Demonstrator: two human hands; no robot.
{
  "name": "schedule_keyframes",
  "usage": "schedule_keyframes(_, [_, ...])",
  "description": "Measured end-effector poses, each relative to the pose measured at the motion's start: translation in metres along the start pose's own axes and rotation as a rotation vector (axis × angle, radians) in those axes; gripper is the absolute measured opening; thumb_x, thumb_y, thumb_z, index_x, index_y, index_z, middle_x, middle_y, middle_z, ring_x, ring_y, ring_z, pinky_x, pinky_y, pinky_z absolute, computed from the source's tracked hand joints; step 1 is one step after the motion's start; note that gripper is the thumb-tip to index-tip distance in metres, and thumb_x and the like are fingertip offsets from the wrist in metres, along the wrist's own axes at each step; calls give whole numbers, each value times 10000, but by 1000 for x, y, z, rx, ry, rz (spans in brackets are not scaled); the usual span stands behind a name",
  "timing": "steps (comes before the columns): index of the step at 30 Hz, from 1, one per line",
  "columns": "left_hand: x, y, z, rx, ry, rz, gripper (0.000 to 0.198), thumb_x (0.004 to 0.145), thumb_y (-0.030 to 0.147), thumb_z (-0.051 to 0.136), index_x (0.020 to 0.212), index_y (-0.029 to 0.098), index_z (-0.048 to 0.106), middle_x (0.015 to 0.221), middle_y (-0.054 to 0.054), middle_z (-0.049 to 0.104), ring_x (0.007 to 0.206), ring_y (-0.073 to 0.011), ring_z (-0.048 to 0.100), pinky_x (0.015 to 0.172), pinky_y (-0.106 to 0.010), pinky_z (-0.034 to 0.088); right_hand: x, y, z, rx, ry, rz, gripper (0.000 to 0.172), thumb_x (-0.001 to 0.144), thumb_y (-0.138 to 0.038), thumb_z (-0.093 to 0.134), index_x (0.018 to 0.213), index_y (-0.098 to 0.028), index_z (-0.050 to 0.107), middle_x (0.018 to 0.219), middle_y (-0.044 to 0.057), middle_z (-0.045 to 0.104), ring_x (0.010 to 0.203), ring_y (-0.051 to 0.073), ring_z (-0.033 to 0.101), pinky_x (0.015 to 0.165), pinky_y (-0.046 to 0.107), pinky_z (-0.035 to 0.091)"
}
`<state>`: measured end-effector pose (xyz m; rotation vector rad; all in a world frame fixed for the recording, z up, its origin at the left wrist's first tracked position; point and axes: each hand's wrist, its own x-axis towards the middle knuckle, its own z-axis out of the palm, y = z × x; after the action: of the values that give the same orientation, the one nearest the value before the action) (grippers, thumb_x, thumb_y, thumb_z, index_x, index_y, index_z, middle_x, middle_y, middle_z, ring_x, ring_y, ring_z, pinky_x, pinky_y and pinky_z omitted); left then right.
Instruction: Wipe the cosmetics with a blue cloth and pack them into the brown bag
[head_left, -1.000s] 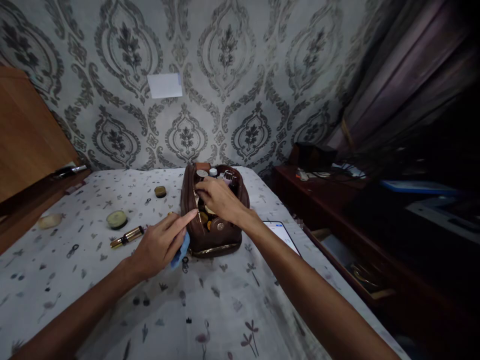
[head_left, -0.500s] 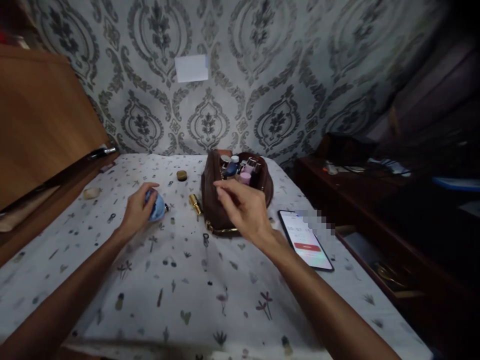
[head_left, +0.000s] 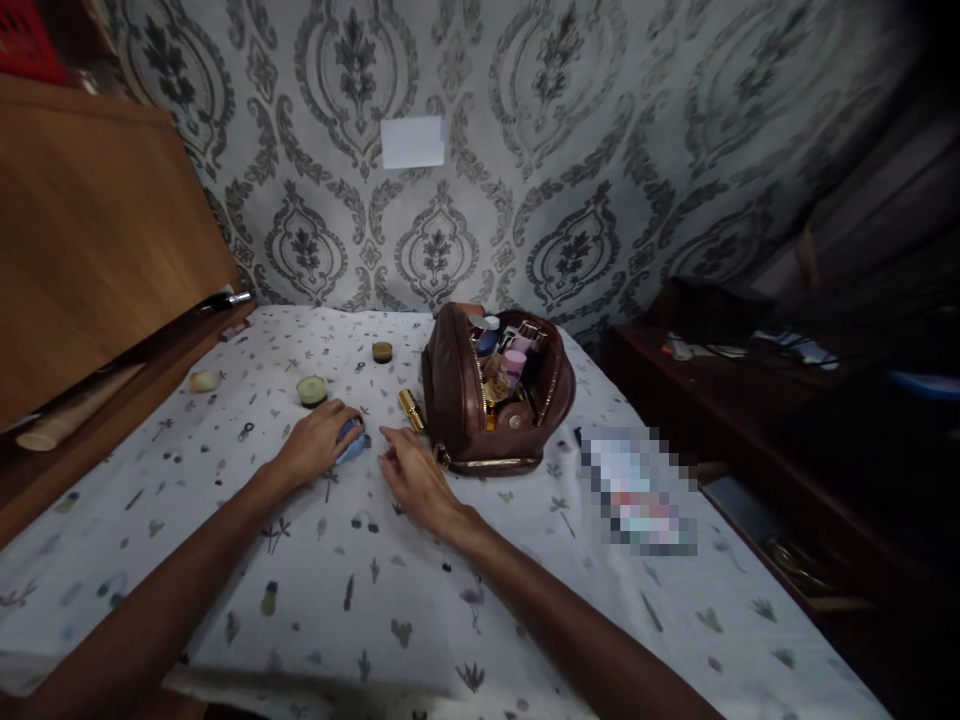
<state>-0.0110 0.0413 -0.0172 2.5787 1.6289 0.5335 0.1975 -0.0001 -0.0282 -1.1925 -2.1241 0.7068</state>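
My left hand point(head_left: 321, 440) rests on the cloth with its fingers wrapped round a light-blue rounded item point(head_left: 351, 442), mostly covered, so its kind is unclear. Just right of it, my right hand point(head_left: 416, 482) hovers low over the cloth, fingers loosely bent and apart, with nothing seen in them. A gold tube point(head_left: 411, 409) lies between that hand and a brown cosmetic bag point(head_left: 457, 390). The bag gapes open, showing a pink-capped container point(head_left: 514, 362) and several small bottles. Behind my left hand stands a pale green-lidded jar point(head_left: 312, 390), with a small olive-brown pot point(head_left: 382, 352) farther back.
A patterned white cloth point(head_left: 315, 600) covers the table. A blurred-out phone point(head_left: 634, 490) lies at right, beside a dark cabinet with an open drawer point(head_left: 757, 520). At left are a cream lump point(head_left: 203, 381) and a wooden panel point(head_left: 105, 220). The papered wall closes the back.
My right hand has moved from over the bag down and left to beside the blue item. My left hand has shifted right with that item, and the green-lidded jar now shows. The view has turned slightly.
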Motion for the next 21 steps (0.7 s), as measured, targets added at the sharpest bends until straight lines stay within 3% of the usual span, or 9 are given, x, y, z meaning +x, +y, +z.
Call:
schedule_keyframes(3, [-3,7,2,43,7,56,384,1007,436,396,1140,190,659,1066,-109,648,981,-265,636,793,-359,528,-3,7,13,106,83,-29,477,906,-123,505,1383,-148,508,1107,119,610,931,206,626,881,374,532])
schedule_keyframes(5, [-5,14,3,-10,46,74,401,1017,437,375,1154,183,653,1057,-106,637,971,-259,630,815,-367,523,-7,9,17,151,113,-59,495,890,-122,517,1381,-182,505,1129,115,616,958,212,623,888,377,531])
schedule_keyframes(10, [-8,42,4,-443,198,-21,442,1041,424,321,1284,189,604,1031,-77,625,984,-218,619,913,-352,486,-19,-2,12,291,65,-49,570,904,-157,503,1463,-177,396,1152,114,674,1004,226,641,936,394,515])
schedule_keyframes(16, [-13,60,0,-754,222,-74,393,1023,477,378,1029,199,655,971,-53,649,949,-209,617,841,-314,470,-31,-16,18,538,20,-37,611,935,-212,497,1510,-197,290,1217,120,673,1024,228,642,945,411,506])
schedule_keyframes(21, [-13,57,-6,-819,257,-121,430,989,528,435,788,191,609,715,-3,599,663,-155,565,640,-266,443,-32,-8,32,923,-91,-19,649,957,-508,546,1492,-241,292,1122,90,641,914,198,639,864,407,547])
